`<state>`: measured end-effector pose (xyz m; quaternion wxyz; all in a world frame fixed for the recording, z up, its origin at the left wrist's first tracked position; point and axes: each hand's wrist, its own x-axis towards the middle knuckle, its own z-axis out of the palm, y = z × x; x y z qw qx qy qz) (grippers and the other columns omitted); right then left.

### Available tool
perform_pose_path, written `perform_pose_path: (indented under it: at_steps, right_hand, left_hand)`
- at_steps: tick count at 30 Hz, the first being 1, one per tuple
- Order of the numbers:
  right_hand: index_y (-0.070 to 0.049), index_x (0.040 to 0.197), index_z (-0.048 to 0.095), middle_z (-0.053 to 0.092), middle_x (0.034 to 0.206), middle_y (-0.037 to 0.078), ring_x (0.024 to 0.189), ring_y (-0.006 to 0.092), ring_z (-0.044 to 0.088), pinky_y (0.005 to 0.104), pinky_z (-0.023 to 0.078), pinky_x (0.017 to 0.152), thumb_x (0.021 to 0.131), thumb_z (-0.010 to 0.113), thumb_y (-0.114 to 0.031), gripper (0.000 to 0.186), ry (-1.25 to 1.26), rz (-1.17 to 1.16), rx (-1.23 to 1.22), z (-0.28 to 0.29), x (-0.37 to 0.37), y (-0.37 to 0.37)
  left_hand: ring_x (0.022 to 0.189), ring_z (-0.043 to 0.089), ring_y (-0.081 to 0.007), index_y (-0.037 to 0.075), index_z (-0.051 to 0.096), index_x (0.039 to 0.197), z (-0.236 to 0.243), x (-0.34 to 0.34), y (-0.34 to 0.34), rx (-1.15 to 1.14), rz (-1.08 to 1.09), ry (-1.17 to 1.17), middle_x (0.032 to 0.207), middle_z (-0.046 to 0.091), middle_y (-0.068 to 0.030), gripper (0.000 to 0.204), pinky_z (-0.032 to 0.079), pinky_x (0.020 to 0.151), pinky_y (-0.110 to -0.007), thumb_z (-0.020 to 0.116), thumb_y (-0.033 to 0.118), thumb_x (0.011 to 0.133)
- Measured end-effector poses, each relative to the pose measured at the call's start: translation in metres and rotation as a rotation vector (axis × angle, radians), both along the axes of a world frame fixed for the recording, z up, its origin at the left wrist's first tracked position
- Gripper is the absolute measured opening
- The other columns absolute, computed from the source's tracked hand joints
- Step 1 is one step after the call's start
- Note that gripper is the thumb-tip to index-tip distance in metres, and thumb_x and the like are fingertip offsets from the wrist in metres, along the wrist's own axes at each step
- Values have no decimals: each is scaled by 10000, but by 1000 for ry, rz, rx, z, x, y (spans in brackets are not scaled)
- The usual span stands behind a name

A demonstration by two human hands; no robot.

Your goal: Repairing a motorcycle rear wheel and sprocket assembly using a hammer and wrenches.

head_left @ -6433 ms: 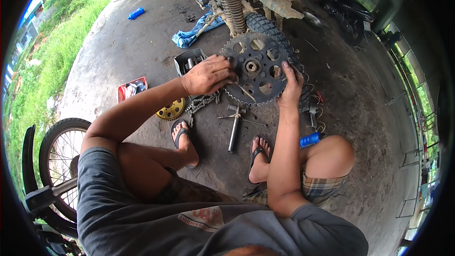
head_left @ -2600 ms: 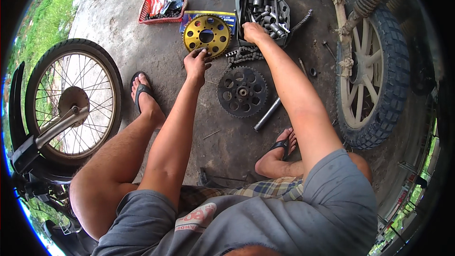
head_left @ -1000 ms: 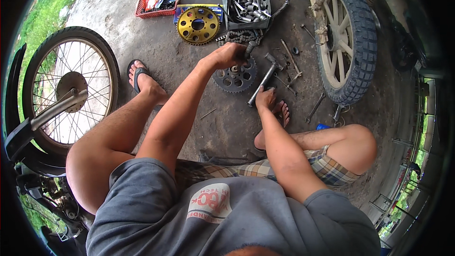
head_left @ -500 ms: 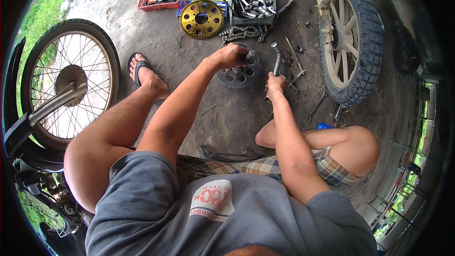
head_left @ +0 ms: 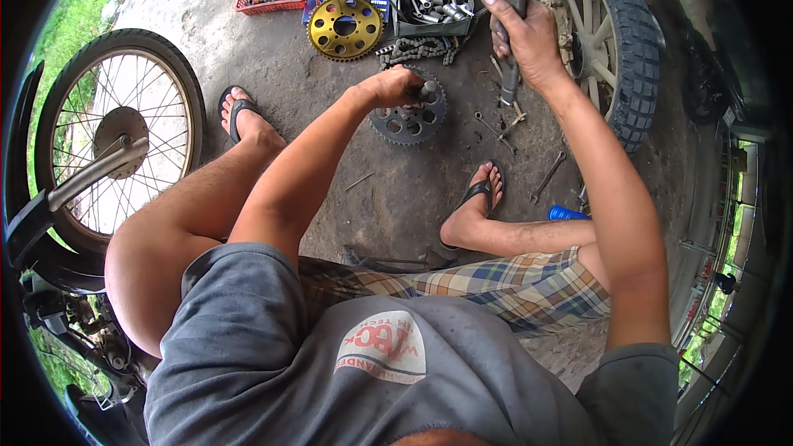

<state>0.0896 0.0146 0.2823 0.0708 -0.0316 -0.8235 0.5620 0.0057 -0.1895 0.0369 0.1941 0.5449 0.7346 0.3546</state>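
My left hand (head_left: 395,87) is closed around a short metal rod with a round end (head_left: 429,89), held over the dark sprocket (head_left: 413,125) on the floor. The rod's lower part is hidden by the hand. Raised high at the right, my right hand (head_left: 529,40) grips a hammer (head_left: 511,74) by its handle; its metal head is at the top of the view. Beyond my left hand lies a gold sprocket (head_left: 325,46) on a blue and yellow box (head_left: 317,2).
A grey bin (head_left: 396,0) of sockets and wrenches stands at the back, with a chain (head_left: 413,51) before it. Left of it is a red basket (head_left: 273,8). A spoked wheel (head_left: 124,144) stands left, a knobby tyre (head_left: 634,58) right. Wrenches (head_left: 548,177) lie near my right foot.
My right hand has lifted the hammer from near the floor to high up at the right. My left hand stays over the dark sprocket with the rod.
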Motion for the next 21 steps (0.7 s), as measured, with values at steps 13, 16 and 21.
perform_pose_path:
  at_steps: [13,16,21]
  right_hand:
    - [73,1021,731,732,864,283,871,438,751,478,571,777,938,738,-327,409,-288,12,573,-97,99,-18]
    - [95,1052,727,732,911,313,919,461,745,492,578,808,930,740,-334,446,-299,41,525,-100,99,-14]
    - [113,1068,722,733,921,321,918,467,744,493,577,813,931,738,-345,478,-338,61,549,-111,103,-11]
  left_hand:
    - [821,734,-362,21,763,964,10,1,-4,-64,-12,-17,862,746,-187,186,570,738,-447,809,167,859]
    - [891,733,-393,22,746,929,12,1,-2,-119,-36,-9,906,747,-199,208,572,772,-481,820,197,842]
    - [906,729,-398,21,750,944,13,1,3,-118,-78,34,896,742,-207,170,573,792,-478,772,157,846]
